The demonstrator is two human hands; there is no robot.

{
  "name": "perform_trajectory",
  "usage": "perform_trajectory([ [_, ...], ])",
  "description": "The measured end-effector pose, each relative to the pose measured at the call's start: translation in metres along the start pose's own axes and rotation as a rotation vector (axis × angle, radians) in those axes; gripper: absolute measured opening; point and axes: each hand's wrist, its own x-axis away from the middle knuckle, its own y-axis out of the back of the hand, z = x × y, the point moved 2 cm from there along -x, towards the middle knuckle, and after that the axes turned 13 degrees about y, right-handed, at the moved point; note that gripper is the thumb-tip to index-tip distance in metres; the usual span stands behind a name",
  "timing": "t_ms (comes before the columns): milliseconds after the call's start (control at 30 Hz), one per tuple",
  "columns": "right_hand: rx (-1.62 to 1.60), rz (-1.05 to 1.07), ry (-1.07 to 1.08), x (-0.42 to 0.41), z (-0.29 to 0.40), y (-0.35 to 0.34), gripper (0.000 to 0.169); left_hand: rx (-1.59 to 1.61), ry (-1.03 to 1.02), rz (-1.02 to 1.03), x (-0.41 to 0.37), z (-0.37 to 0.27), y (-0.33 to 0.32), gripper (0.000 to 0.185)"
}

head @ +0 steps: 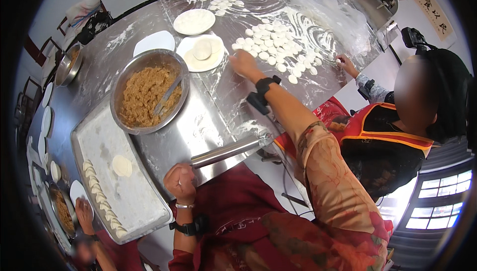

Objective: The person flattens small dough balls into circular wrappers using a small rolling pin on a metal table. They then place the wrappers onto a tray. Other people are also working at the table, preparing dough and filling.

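Note:
My left hand [180,182] is curled into a fist around the near end of a metal rolling pin [225,152], which lies along the table's front edge. A small white spot shows among its fingers; what it is I cannot tell. Stretched forward over the steel table, my right hand [244,65] is at the left edge of a spread of small flattened dough pieces [275,40]. Its fingertips are blurred, so whether they pinch a piece is unclear. Just left of it, a white plate [182,50] holds round dough wrappers [202,49].
A steel bowl [182,103] of brown filling with a spatula overlaps a metal tray [149,219] of folded dumplings [97,192] and wrappers [122,165]. A floured plate [194,21] and plastic sheeting [331,17] lie farther off. Co-workers' hands [346,66] [85,215] are at right and lower left.

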Motion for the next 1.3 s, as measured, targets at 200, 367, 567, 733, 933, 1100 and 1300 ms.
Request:
perform_trajectory([
  [200, 0.332, 0.177, -0.028, 0.022, -0.079, 0.023, 0.049, 0.086, 0.051, 0.007, -0.007, 0.0, -0.003, 0.038],
  [367, 0.237, 0.438, 0.198, 0.065, -0.015, 0.014, 0.041, 0.045, 0.105, 0.007, -0.009, 0.001, 0.0, 0.04],
  [567, 0.041, 0.511, 0.264, 0.128, 0.083, 0.035, 0.019, 0.065, 0.08, 0.011, -0.011, 0.009, 0.002, 0.033],
  [733, 0.088, 0.421, 0.286, 0.125, 0.065, 0.01, 0.015, 0.083, 0.007, -0.025, -0.004, 0.008, 0.001, 0.032],
  [933, -0.118, 0.405, 0.238, 0.143, 0.085, 0.014, 0.02, 0.06, -0.067, -0.047, 0.006, 0.005, 0.005, 0.029],
  [1100, -0.656, 0.649, -0.035, 0.164, 0.119, -0.019, 0.016, 0.014, -0.063, -0.06, 0.014, 0.0, 0.007, 0.028],
  [1300, -0.285, 0.629, 0.346, 0.177, 0.163, -0.03, 0.011, -0.024, -0.1, -0.074, 0.007, -0.01, 0.007, 0.033],
])
